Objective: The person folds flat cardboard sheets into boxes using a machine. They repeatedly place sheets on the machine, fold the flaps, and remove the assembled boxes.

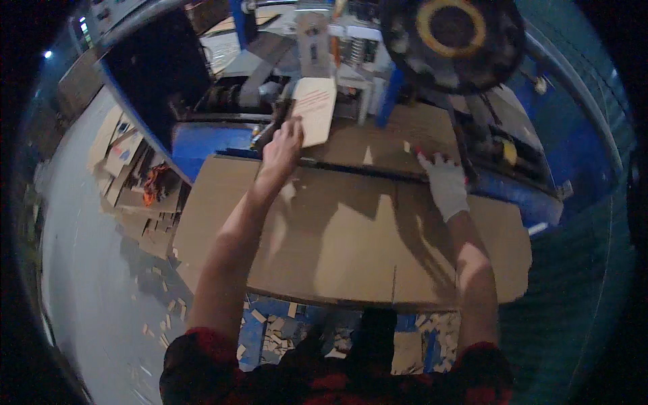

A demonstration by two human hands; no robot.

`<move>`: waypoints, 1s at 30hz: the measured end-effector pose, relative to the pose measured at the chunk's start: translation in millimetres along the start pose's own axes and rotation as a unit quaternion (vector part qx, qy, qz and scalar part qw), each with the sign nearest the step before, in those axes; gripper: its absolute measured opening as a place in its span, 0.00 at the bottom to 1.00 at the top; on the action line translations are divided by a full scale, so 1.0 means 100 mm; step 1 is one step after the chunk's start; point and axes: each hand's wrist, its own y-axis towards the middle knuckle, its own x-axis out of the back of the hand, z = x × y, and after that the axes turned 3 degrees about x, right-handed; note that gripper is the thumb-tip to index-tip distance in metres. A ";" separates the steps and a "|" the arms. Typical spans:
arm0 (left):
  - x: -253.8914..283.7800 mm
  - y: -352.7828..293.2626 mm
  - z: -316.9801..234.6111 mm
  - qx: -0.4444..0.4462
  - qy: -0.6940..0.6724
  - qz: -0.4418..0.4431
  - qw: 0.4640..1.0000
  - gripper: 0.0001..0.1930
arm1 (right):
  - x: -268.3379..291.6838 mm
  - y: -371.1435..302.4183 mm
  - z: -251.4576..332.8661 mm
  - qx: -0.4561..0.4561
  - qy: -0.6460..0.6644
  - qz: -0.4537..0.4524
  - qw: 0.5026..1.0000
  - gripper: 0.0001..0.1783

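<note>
A large brown cardboard sheet lies in front of me, across the front of a blue machine. My bare left hand is closed at the left edge of a pale panel with cut corners and reddish print. It looks like a cardboard flap standing up. On the right, my right hand wears a whitish glove with red at a fingertip. Its fingers are spread flat over the brown cardboard panel beyond the dark gap, with nothing visible in them.
A big dark round reel with a yellowish ring hangs at the upper right. Blue machine parts flank the cardboard. At left, flattened cardboard pieces are piled beside the grey floor. Small cardboard scraps litter the area below.
</note>
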 end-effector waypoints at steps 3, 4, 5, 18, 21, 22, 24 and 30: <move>-0.13 0.59 -0.07 0.077 -0.078 0.082 0.991 0.21 | -0.21 0.58 -0.23 -0.065 -0.045 0.019 0.997 0.14; -0.17 0.68 -0.13 0.064 -0.120 0.084 0.987 0.20 | -0.26 0.68 -0.33 -0.072 -0.020 -0.012 0.997 0.11; -0.21 0.69 -0.20 0.020 -0.186 0.015 0.982 0.20 | -0.32 0.76 -0.39 -0.087 0.004 -0.017 0.996 0.09; 0.69 -2.45 1.51 0.311 0.198 0.032 0.929 0.32 | 0.16 -2.25 -0.03 -0.148 0.101 0.024 0.983 0.28; 0.87 -2.84 1.82 0.340 0.014 0.118 0.933 0.34 | 0.36 -2.74 0.27 -0.192 0.156 0.036 0.968 0.32; 0.93 -2.91 1.90 0.328 -0.022 0.123 0.936 0.35 | 0.46 -2.94 0.36 -0.192 0.139 0.037 0.971 0.32; 0.99 -3.06 1.87 0.327 -0.028 0.137 0.935 0.36 | 0.63 -3.34 0.45 -0.203 0.109 0.046 0.972 0.33; 1.37 -3.05 1.66 0.312 0.078 0.144 0.936 0.34 | 0.42 -4.00 0.49 -0.638 0.368 -0.300 0.606 0.38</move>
